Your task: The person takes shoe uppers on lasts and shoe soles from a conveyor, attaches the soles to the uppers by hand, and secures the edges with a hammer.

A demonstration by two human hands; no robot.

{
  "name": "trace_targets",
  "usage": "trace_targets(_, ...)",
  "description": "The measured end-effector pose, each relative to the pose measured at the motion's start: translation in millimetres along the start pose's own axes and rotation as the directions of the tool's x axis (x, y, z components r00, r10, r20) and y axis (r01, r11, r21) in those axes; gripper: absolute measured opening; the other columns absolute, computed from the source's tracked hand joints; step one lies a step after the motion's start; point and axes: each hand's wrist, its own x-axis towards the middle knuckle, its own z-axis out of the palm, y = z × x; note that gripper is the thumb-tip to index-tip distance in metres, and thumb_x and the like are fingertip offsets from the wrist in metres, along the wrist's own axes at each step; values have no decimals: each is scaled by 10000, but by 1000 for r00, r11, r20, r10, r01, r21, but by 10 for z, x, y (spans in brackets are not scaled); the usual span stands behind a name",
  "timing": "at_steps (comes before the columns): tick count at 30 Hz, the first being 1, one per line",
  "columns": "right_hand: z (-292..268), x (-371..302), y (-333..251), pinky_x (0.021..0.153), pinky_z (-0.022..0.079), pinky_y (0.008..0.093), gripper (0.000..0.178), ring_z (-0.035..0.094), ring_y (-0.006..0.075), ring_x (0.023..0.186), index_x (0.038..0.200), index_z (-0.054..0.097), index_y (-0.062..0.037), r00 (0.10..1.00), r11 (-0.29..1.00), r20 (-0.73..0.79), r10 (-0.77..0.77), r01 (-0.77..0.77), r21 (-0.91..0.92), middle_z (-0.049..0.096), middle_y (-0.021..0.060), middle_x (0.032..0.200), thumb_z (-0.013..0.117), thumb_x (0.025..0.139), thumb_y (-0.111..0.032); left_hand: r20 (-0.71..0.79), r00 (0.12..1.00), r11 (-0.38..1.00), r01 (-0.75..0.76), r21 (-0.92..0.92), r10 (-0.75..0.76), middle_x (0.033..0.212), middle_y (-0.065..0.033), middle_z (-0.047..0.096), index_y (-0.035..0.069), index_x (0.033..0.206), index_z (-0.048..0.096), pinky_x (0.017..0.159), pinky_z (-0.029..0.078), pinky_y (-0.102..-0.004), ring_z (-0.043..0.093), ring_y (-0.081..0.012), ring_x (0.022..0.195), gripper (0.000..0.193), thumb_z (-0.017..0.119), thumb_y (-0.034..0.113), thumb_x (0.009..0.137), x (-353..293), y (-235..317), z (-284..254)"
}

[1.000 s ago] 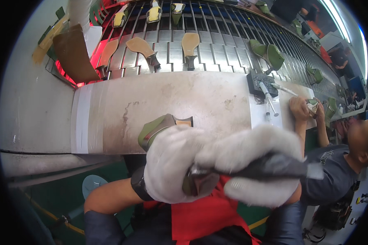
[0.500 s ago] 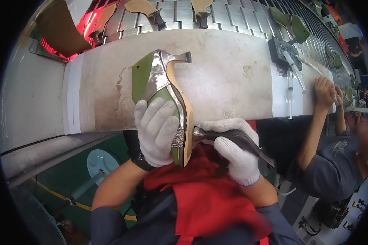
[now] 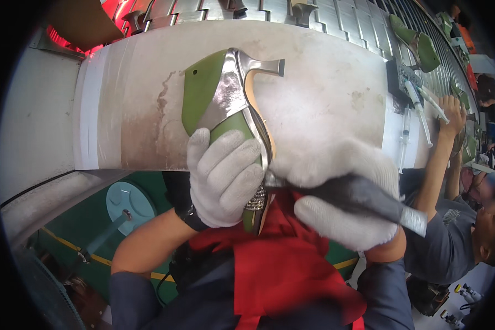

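On its side over the near edge of the worktop (image 3: 324, 60) is a high-heeled shoe (image 3: 231, 96) on a green last, with silver straps, a silver heel and a glittering band near the toe. My left hand (image 3: 225, 176), in a white knitted glove, is closed around its front part. Closed on a dark tool (image 3: 357, 198) with shiny metal ends, my gloved right hand (image 3: 341, 181) is blurred by motion. The rounded metal end of the tool meets the sole's edge beside the glittering band; I cannot tell whether it presses there. The exact kind of tool is unclear.
Beyond the worktop runs a slatted metal conveyor (image 3: 275, 11) with heeled shoe parts and a green last (image 3: 418, 44). Syringes (image 3: 418, 113) lean on a dark block at right, near a co-worker's hand (image 3: 451, 113). A pale blue round stool (image 3: 129, 206) stands at lower left.
The shoe and my left hand have shifted slightly right. My right hand has come higher and larger in view, turning the tool so its rounded end is at the sole's edge.
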Motion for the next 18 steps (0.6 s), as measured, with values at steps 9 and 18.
trace_targets(9, 236, -156, -109, 833, 669, 382, 286, 817, 321, 959, 1072, 775, -62, 985, 930, 92, -145, 168, -326, 809, 164, 1111, 868, 802, -47, 26, 997, 997, 76, -2, -76, 1350, -139, 699, 90, 1244, 615, 1277, 310, -639, 649, -354, 1301, 427, 784, 52, 854, 38, 96, -40)
trace_targets(18, 396, -521, -43, 923, 656, 475, 322, 801, 417, 1030, 1108, 692, 29, 997, 997, 20, -74, 74, 10, 762, 321, 1118, 828, 816, 36, 61, 998, 998, -1, 60, -2, 1385, -167, 622, 77, 1367, 520, 1292, 288, -660, 608, -392, 1335, 556, 804, 179, 900, -18, 14, -39)
